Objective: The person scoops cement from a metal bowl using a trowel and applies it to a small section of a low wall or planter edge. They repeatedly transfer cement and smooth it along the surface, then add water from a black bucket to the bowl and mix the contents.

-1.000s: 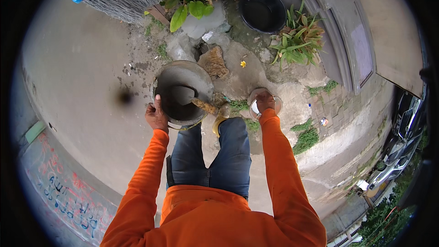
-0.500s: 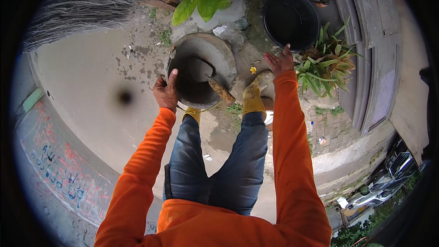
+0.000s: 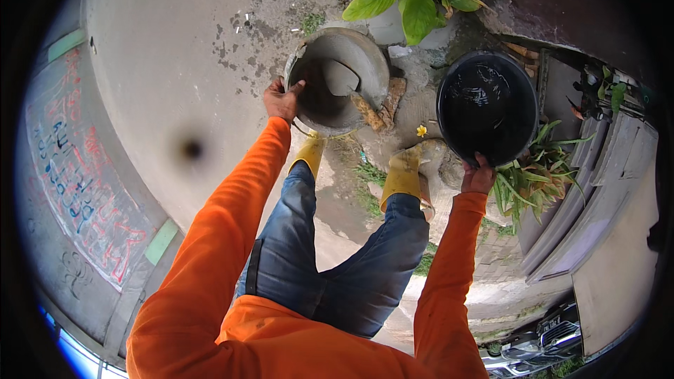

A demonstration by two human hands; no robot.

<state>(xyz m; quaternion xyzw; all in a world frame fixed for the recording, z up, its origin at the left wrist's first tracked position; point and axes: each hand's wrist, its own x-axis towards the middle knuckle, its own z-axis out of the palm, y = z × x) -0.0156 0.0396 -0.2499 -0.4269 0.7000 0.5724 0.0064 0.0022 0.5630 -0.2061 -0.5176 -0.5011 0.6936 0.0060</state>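
Note:
My left hand (image 3: 282, 100) is closed on the near left rim of a grey, cement-crusted bucket (image 3: 370, 60), thumb over the edge. Inside the bucket is a grey, wet-looking patch with a dark curved edge. A brown, dirt-caked, handle-like piece (image 3: 367, 112) lies over its near right rim; a second brown piece (image 3: 394, 97) rests beside it. On the right, my right hand (image 3: 479, 174) grips the near rim of a round black tub (image 3: 446, 98), its fingers partly hidden by the rim. Bright reflections inside the tub look like water.
Both yellow boots (image 3: 402, 177) stand just behind the bucket and tub. A broad-leaved plant (image 3: 419, 10) grows at the far side, and a spiky plant (image 3: 537, 179) sits against the tub's right. A small yellow flower (image 3: 421, 130) lies between the containers. A graffitied wall (image 3: 77, 175) runs along the left.
My right hand has gone from open beside the black tub to gripping its near rim. My left hand stays on the bucket rim. The view has shifted and turned.

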